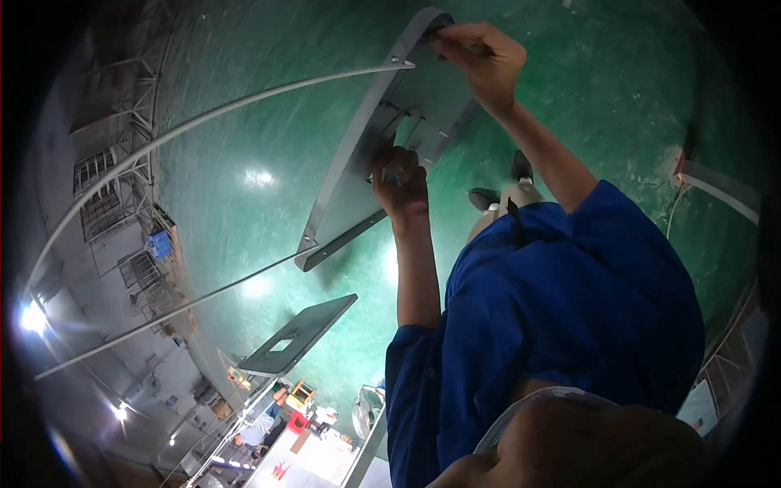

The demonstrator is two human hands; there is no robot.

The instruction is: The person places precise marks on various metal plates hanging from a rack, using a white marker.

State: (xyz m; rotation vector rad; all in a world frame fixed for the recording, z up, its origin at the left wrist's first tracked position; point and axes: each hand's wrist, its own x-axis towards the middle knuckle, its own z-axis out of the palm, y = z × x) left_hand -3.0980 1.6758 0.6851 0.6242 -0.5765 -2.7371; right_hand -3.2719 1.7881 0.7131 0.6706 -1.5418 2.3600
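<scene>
The person holds a big grey metal panel [358, 163] above the green floor [268, 106], its long side running away from them, left hand [400, 180] closed on its middle, right hand [480, 57] gripping its far end.

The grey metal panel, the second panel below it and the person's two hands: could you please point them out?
grey metal panel [358, 175]: head view, its flat face.
second panel [305, 329]: head view, flat face.
left hand [400, 183]: head view, back of hand.
right hand [482, 61]: head view, knuckles.

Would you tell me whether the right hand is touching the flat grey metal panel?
Touching: the head view shows the right hand gripping the grey metal panel's top edge.
</scene>
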